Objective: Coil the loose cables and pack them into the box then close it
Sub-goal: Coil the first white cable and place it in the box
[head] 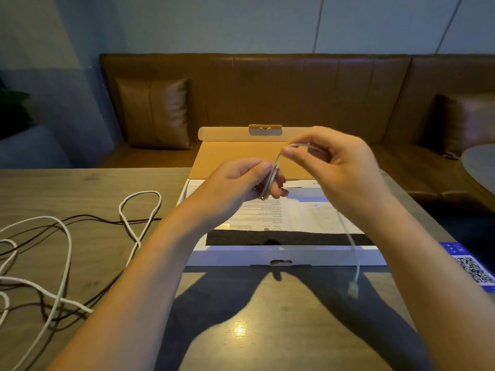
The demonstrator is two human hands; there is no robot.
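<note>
Above the open box (284,254), thin white cable (276,171) coiled, pinched between both hands (241,180).

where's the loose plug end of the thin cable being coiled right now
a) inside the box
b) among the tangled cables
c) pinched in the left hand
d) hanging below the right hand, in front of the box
d: the plug end dangles from the thin cable below the right hand, in front of the box.

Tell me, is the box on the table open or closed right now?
Open. The box has its lid swung back toward the sofa, and printed paper shows inside.
</note>
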